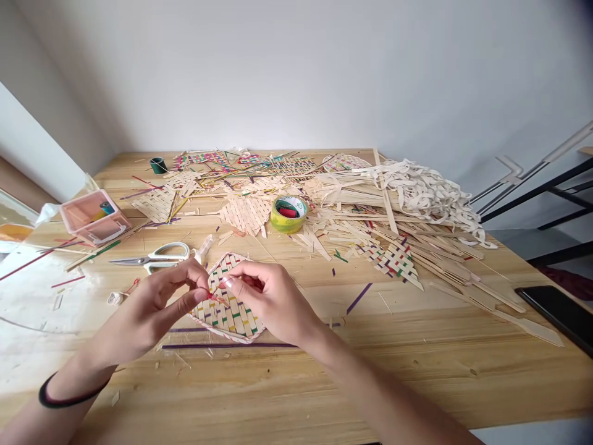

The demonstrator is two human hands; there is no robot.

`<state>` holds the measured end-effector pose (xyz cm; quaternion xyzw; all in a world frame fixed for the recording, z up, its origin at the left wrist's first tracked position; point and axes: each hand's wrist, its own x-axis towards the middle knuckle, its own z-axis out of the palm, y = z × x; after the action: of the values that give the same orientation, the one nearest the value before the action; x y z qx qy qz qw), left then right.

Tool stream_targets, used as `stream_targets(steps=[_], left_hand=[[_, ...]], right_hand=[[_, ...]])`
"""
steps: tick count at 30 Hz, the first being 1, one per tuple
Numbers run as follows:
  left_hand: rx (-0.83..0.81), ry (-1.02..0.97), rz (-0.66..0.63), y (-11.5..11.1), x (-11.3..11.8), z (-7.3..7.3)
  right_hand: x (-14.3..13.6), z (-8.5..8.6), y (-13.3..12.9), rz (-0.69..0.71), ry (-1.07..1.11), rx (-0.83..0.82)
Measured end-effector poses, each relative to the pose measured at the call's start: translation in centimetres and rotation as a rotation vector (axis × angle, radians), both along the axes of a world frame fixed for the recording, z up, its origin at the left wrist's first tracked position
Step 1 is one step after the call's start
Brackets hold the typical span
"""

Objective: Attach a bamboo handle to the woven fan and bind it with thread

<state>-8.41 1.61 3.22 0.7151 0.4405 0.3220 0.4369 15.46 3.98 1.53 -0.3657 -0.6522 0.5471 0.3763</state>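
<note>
left hand [148, 309] pinching red strand [213, 297]; right hand [280, 303] curled just right of it, cannot tell if gripping; woven panel [235, 318] below, between hands; scissors [149, 259] far left.

Woven panels [231, 314], loose strips [442, 267], scissors [147, 259] and tape [282, 224] on a wooden table [417, 383] suggest a craft workspace.
</note>
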Motion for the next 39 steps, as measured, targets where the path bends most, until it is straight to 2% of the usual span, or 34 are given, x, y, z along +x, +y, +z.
stream_targets(steps=[4, 8, 12, 15, 19, 21, 23, 25, 28, 30, 33, 39], left_hand=[[0.212, 0.218, 0.067, 0.2, 0.4, -0.5], [0.306, 0.25, 0.172, 0.4, 0.7, -1.0], [0.173, 0.076, 0.228, 0.5, 0.6, -1.0], [0.009, -0.104, 0.185, 0.5, 0.2, -1.0], [-0.072, -0.209, 0.076, 0.3, -0.4, -0.6], [-0.079, -0.158, -0.005, 0.2, -0.5, -0.2], [-0.048, -0.023, -0.057, 0.1, -0.3, 0.0], [0.038, 0.135, -0.046, 0.1, -0.1, 0.1], [0.216, 0.286, 0.045, 0.3, 0.3, -0.4], [0.297, 0.32, 0.116, 0.5, 0.4, -0.8], [0.333, 0.314, 0.205, 0.6, 0.4, -1.1], [0.293, 0.243, 0.198, 0.3, 1.1, -1.1]], right_hand=[[-0.1, 0.3, -0.4, -0.008, -0.015, 0.04], [-0.9, 0.0, -1.4, 0.022, -0.02, 0.049], [-1.7, -0.5, -2.0, 0.06, -0.025, 0.068], [-1.8, -0.9, -1.8, 0.09, -0.025, 0.048], [-1.2, -1.2, -0.8, 0.086, -0.001, -0.009], [-0.8, -1.0, -0.3, 0.073, -0.003, -0.03], [-0.3, -0.7, 0.1, 0.052, -0.033, -0.019], [0.1, -0.3, 0.3, 0.023, -0.071, 0.027], [0.2, 0.2, 0.0, -0.001, -0.097, 0.099], [0.0, 0.2, -0.3, 0.005, -0.099, 0.127], [-0.5, -0.1, -0.7, 0.036, -0.109, 0.166], [-1.2, -1.2, -1.2, 0.081, -0.191, 0.276]])
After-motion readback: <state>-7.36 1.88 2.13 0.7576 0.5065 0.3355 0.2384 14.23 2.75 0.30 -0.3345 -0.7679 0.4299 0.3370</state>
